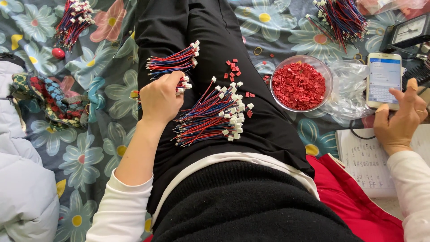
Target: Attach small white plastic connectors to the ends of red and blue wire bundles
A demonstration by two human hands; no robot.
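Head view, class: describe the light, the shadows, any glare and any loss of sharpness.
Head view: soft, even light with faint shadows; mild glare on the lit phone and the clear bowl rim; the wire bundles on the lap are sharp, the left hand and right hand barely blurred; edges bow slightly.

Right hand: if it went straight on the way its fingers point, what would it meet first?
The right hand points up and slightly left, its thumb already at the smartphone. So the phone comes first, probably its lit screen; depth is unclear.
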